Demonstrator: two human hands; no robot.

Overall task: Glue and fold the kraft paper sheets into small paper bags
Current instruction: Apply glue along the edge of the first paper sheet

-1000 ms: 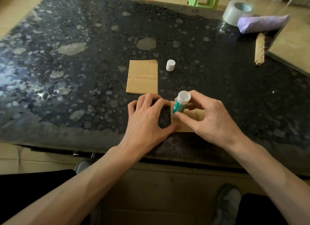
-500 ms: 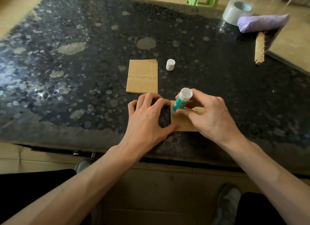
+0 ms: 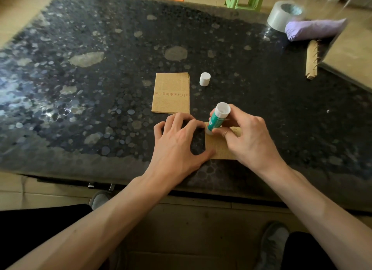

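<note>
Paper comes first: a small kraft paper sheet lies flat near the front edge of the dark speckled tabletop, between the two hands and partly under the right one. The right grip is closed around a green-and-white glue stick, thumb and fingers pinching its barrel. The stick leans slightly and its lower end meets the sheet's far left corner. The left grip holds nothing: its fingers are spread and arched, tips on the tabletop just left of the sheet, and the thumb presses the sheet's near left edge. Just beyond the left fingers lies a stack of printed kraft sheets, and the white cap stands upright beside the stack's far right corner.
</note>
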